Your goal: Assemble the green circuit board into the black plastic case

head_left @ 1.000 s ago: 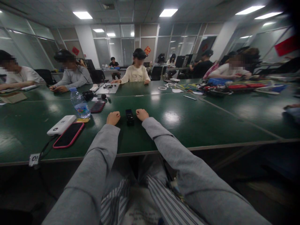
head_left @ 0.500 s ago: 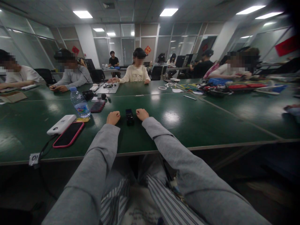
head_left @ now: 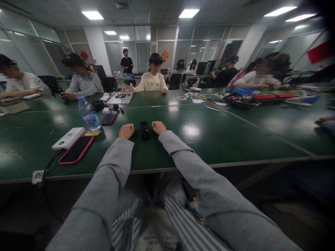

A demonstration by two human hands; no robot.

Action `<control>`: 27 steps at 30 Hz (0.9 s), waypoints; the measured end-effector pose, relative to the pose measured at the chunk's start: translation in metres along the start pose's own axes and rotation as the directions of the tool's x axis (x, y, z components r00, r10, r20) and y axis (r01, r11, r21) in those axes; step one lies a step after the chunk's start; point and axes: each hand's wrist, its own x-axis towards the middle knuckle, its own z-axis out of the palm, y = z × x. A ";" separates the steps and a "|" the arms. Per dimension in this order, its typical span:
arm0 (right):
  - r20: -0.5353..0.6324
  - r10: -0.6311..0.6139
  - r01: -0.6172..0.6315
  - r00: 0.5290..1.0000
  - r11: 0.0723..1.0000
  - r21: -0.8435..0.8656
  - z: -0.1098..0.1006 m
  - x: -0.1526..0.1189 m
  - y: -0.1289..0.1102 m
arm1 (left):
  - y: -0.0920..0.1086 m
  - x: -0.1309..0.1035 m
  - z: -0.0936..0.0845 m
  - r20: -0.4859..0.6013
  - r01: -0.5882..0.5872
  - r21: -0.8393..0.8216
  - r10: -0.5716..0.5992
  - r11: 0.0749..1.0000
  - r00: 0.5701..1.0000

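My left hand [head_left: 126, 131] rests on the green table as a fist, with nothing seen in it. My right hand [head_left: 158, 127] is likewise closed into a fist on the tabletop. Between them, apart from both, lies a small black device [head_left: 144, 130] with a dark screen; its exact kind is unclear. Left of my left hand are a phone in a pink case [head_left: 76, 150], a white power bank [head_left: 68, 138] with a black cable, and an upright clear water bottle [head_left: 89, 114] with a blue cap.
A dark red phone-like item [head_left: 109, 118] lies beyond my left hand. Tangled cables and tools [head_left: 251, 96] are heaped at the right, near a pen-like stick [head_left: 212, 109] and a roll of white tape [head_left: 181, 98]. Several people sit around the green table [head_left: 235, 139].
The person in black at the back has risen to a more upright stance. The person across the table has shifted slightly. Both my hands and the black device have stayed in place.
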 end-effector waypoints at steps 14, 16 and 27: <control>-0.003 0.006 -0.006 1.000 1.000 0.006 0.000 0.000 0.001 | 0.001 0.000 -0.001 0.010 -0.010 -0.009 0.010 1.000 1.000; -0.002 0.005 -0.005 1.000 1.000 0.009 0.000 0.000 0.000 | 0.002 -0.001 -0.002 0.008 -0.010 -0.016 0.010 1.000 1.000; -0.004 -0.003 0.003 1.000 1.000 0.016 0.001 0.000 0.001 | 0.002 -0.001 -0.002 0.003 -0.006 -0.001 0.006 1.000 1.000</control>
